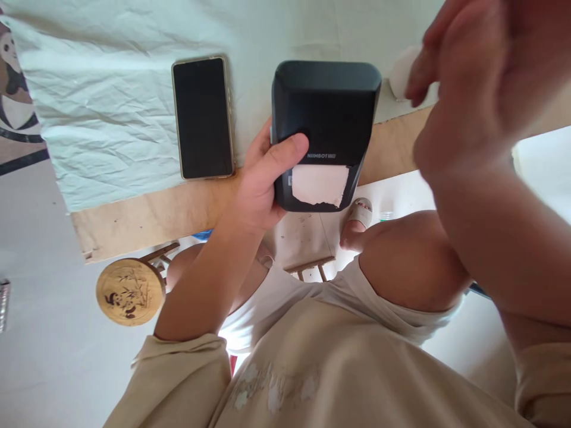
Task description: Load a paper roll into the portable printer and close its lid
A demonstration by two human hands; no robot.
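My left hand [263, 178] is wrapped around a dark label printer [328, 122] marked NIIMBOT, its thumb lying on the front face. A torn white paper patch [319, 184] is stuck on the printer's lower part. On the right, my right hand [473, 83] is raised above the table edge and smeared by motion. Its fingertips overlap a small white object [400, 72] on the cloth; whether they touch it or hold anything, I cannot tell. A phone [203, 119] with a dark screen lies face up to the left of the printer.
A wrinkled pale green cloth [111, 101] covers most of the wooden table [147, 217], whose bare front edge shows. Below it at left stands a round wooden stool [131, 291] with a panda drawing. My legs and a sandalled foot [359, 217] are under the edge.
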